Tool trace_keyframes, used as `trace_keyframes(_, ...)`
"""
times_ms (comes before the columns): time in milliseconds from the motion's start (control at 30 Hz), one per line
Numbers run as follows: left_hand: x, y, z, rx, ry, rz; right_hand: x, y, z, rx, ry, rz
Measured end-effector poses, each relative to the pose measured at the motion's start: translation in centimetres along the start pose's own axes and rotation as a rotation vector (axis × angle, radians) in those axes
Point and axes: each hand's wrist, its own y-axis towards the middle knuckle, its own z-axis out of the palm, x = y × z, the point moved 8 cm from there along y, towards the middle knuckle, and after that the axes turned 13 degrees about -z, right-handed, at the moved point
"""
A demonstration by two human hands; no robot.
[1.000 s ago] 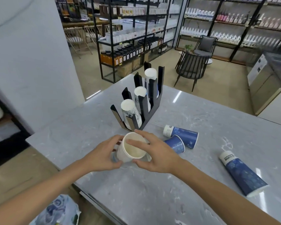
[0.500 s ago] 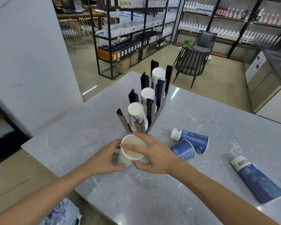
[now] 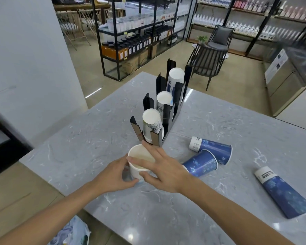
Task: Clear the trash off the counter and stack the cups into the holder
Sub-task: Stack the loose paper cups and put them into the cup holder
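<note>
Cupping a smooth white paper cup (image 3: 140, 160), left hand (image 3: 113, 175) and right hand (image 3: 163, 171) share one grip.

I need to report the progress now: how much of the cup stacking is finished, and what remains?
Done: the black holder already has upside-down cup stacks in all three slots. In hand: the left hand and right hand both grip a white cup standing open side up near the holder. Left: two blue cups and a long blue stack lie on their sides on the counter.
</note>
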Motion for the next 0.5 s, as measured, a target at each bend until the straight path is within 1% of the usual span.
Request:
trace_keyframes(133, 0.0, -0.2, -0.2, 0.009, -0.019, -0.008, 0.4, -0.3, 0.0, -0.023, 0.050, 0.003)
trace_keyframes(267, -0.7, -0.5, -1.3, -0.022, -0.002, 0.002, 0.5, -0.9, -0.6, -0.039, 0.069, 0.027)
trace_keyframes(400, -2.7, -0.5, -3.7, -0.052, 0.023, 0.039, 0.8, -1.8, -1.9, -0.068, 0.055, 0.042)
trace_keyframes(500, -4.8, -0.7, -5.5, -0.072, 0.104, 0.079, 0.9, -2.7, -2.8, -0.082, 0.028, 0.055)
